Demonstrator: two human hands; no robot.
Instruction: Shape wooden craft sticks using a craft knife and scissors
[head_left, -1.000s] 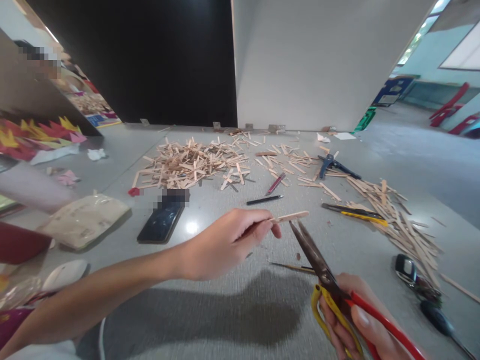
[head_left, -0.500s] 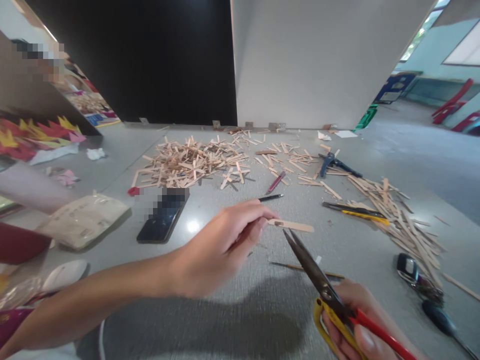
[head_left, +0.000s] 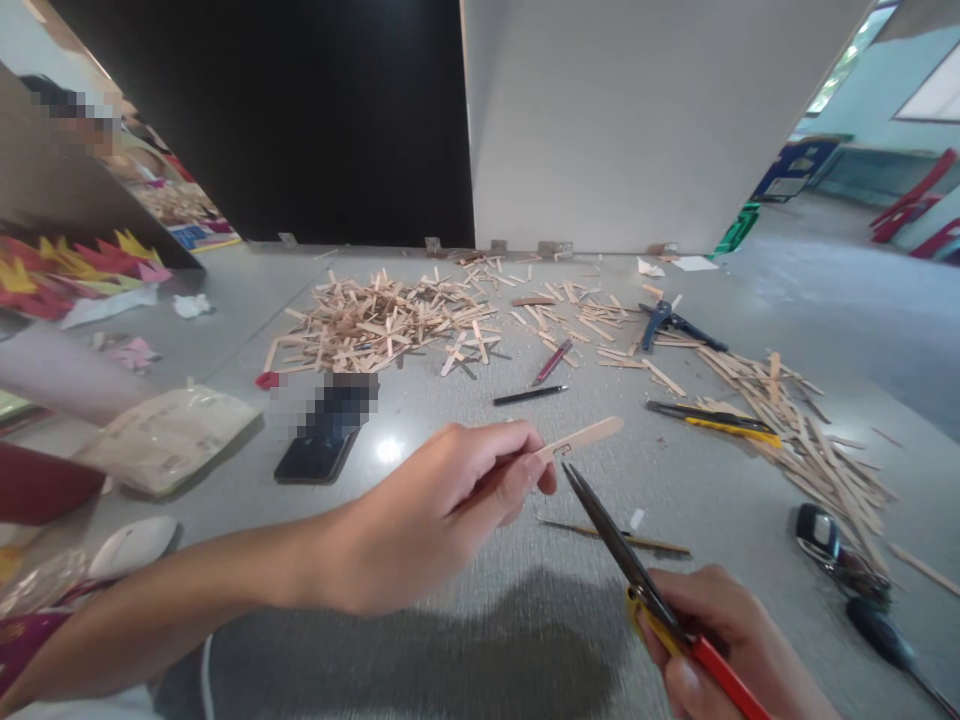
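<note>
Between the thumb and fingers of my left hand (head_left: pixel 450 500) is a flat wooden craft stick (head_left: pixel 596 432), its rounded end pointing right and slightly up. A small cut-out or dark mark shows in the stick near my fingertips. My right hand (head_left: pixel 720 630) grips scissors (head_left: pixel 611 535) with one yellow and one red handle. Their blade tips lie just below the stick, close to that mark, and look nearly together. A thin brown tool (head_left: pixel 645 544) lies on the grey table (head_left: pixel 420 650) behind the blades.
A heap of short craft-stick pieces (head_left: pixel 382 325) lies ahead, with longer sticks (head_left: pixel 825 460) at right. Around them are a black pen (head_left: pixel 531 395), a yellow cutter knife (head_left: pixel 720 423), dark clippers (head_left: pixel 679 328), keys (head_left: pixel 817 535) and a phone (head_left: pixel 319 440). A tall board (head_left: pixel 637 130) stands behind.
My left hand has tilted the craft stick so its free end points higher. The scissors have shifted slightly left, and their blades look closer together.
</note>
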